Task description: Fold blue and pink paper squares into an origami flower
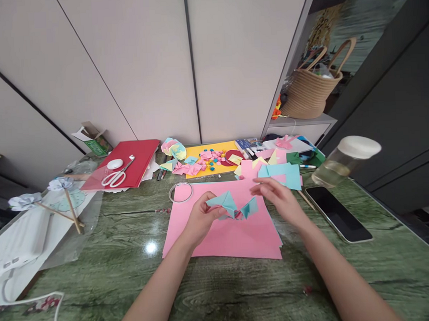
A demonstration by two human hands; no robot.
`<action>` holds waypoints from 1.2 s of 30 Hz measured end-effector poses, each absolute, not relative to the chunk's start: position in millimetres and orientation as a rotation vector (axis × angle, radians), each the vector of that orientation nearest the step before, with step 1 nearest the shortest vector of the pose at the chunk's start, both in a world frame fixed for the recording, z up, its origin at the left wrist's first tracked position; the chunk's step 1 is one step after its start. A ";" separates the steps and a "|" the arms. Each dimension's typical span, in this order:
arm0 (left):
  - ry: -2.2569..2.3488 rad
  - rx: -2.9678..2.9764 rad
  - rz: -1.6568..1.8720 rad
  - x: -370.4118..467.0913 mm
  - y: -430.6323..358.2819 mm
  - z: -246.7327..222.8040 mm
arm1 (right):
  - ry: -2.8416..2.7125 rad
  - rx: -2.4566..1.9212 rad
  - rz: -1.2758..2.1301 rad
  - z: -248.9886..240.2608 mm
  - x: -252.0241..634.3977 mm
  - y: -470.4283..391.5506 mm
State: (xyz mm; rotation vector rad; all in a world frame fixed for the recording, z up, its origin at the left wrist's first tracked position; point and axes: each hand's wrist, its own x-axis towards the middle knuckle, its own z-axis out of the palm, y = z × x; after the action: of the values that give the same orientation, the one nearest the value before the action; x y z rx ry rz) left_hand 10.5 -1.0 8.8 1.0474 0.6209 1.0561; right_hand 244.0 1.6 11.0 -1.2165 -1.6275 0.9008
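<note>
From my remote seat I judge a shaping step is under way: the left hand (200, 219) pinches the blue paper (224, 201) above the pink sheets (219, 244), and the right hand (279, 196), loosely spread and seemingly without load, should support the paper's far side

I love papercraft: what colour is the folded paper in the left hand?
The folded paper is mostly light blue; see head view.
</note>
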 end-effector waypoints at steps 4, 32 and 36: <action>0.575 0.938 1.159 10.5 0.2 10.0 | -1.694 -1.125 1.098 24.5 218.3 -15.0; 0.839 0.981 1.115 19.1 -2.5 5.5 | -1.422 -1.178 0.958 17.6 198.2 -23.6; 0.816 0.960 1.059 20.2 -2.8 4.2 | -1.378 -1.250 1.052 15.5 196.4 -22.0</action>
State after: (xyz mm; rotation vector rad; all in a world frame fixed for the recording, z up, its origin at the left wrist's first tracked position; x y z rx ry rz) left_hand 20.2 -2.8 4.2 0.9599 0.8159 1.0588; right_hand 196.4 -22.0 15.5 -1.2501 -1.3779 1.0525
